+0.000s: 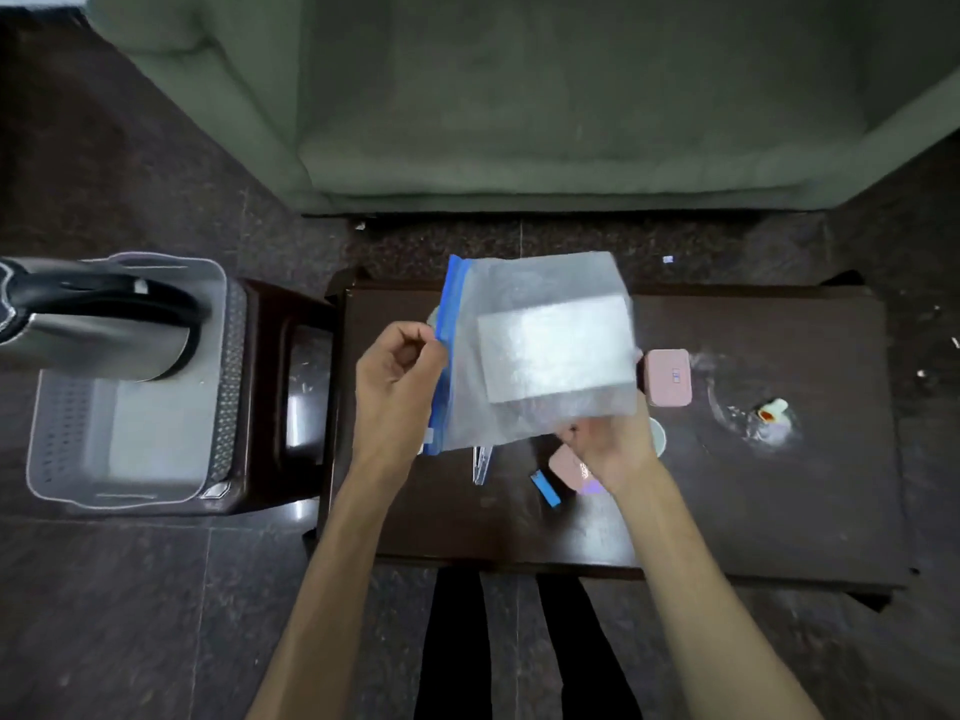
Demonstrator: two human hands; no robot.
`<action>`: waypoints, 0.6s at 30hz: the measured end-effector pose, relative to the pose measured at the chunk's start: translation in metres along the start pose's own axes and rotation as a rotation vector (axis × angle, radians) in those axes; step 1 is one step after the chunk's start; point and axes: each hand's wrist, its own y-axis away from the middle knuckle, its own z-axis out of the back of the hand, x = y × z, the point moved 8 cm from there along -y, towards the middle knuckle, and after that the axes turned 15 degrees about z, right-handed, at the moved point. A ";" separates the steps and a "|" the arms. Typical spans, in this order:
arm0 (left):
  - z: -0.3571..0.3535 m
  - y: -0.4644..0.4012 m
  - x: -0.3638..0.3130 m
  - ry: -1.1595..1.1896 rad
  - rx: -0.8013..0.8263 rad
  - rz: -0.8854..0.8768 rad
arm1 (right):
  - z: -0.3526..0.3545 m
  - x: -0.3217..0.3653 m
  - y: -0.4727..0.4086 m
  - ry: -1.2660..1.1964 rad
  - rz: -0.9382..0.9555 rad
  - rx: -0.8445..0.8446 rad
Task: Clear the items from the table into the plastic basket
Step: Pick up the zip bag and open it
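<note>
- Right now I see one zip bag [540, 350], frosted plastic with a blue seal strip along one edge, held up above the table [753, 511] between both hands.
- My left hand [397, 387] is curled closed, thumb and fingers pinching the blue seal edge of the bag.
- My right hand [610, 446] grips the bag's lower corner from beneath, fingers wrapped on the plastic.
- One plastic basket [130, 407], pale grey with perforated walls, sits on a dark stool [280, 387] just left of the table; one kettle [98, 324] with a black handle lies across its far end.
- Counting what remains on the table: two pink pieces, one pink case [668, 377] just right of the bag and one pink item [567, 467] partly hidden under my right hand.
- One blue stick [545, 489] lies beside that pink item, toward the near edge of the table.
- One clear clip-like thing [482, 465] pokes out from under the bag; I cannot tell what it is.
- One white round rim [658, 436] peeks out by my right wrist.
- One clear crumpled wrapper [748, 402] with a small white-and-orange piece [772, 409] rests well right of the bag.
</note>
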 end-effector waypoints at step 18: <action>-0.076 0.018 -0.005 0.033 -0.090 -0.066 | -0.033 0.144 0.054 0.655 0.759 0.183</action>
